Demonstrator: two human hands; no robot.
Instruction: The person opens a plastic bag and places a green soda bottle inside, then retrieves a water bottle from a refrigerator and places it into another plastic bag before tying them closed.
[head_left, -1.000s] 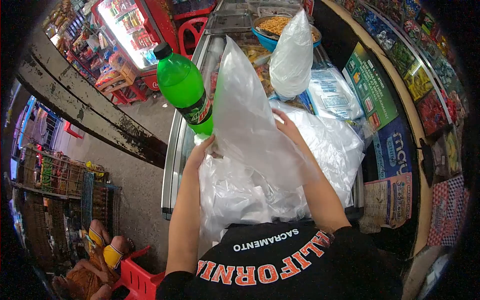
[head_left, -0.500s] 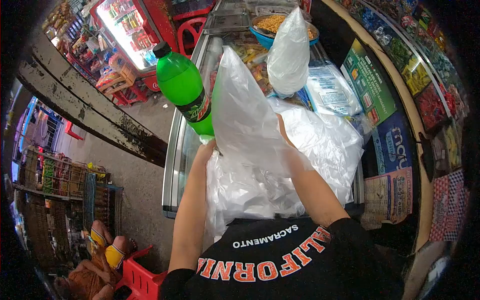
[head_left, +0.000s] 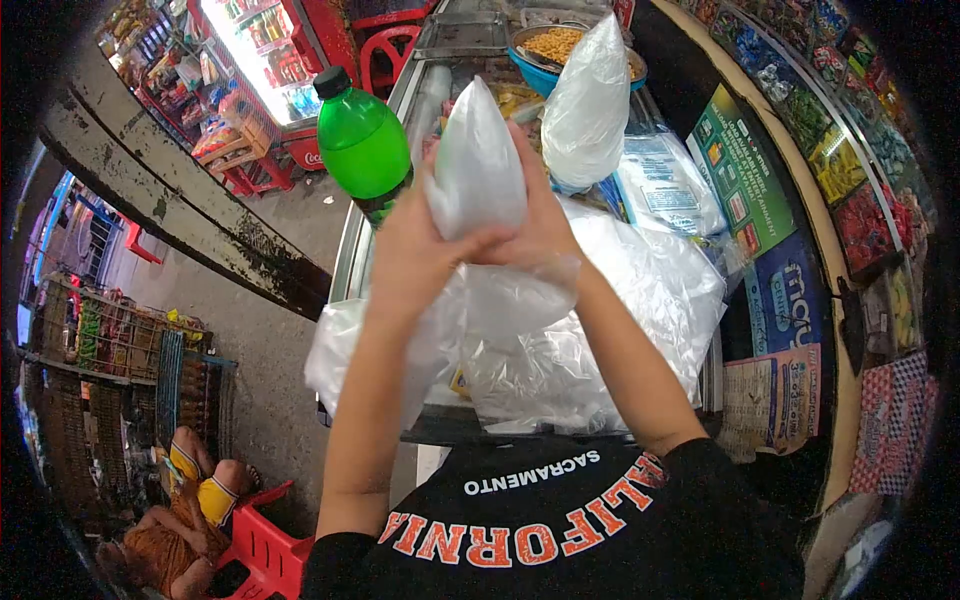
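Observation:
Both my hands are wrapped round a translucent plastic bag point(head_left: 480, 165), whose pointed end sticks up between them. My left hand point(head_left: 412, 250) is closed on its left side, thumb across the front. My right hand point(head_left: 545, 215) closes on the right side, its fingers partly hidden behind the bag. Loose plastic hangs below my hands. More crumpled plastic point(head_left: 350, 350) lies by my left forearm. Just beyond my left hand stands a green soda bottle point(head_left: 365, 150) with a black cap. A white plastic-wrapped cone point(head_left: 588, 110) stands upright beyond my right hand.
A pile of clear plastic bags point(head_left: 650, 310) covers part of the glass-topped freezer. Behind are a blue bowl of peanut-like snacks point(head_left: 553, 45) and a printed plastic packet point(head_left: 665, 185). Packets hang at right. A person point(head_left: 185, 520) sits lower left on a red chair point(head_left: 268, 540).
My left hand has moved up from beside the bottle's base onto the bag. The bag, spread wide before, is now gathered between both hands. Loose plastic has shifted left.

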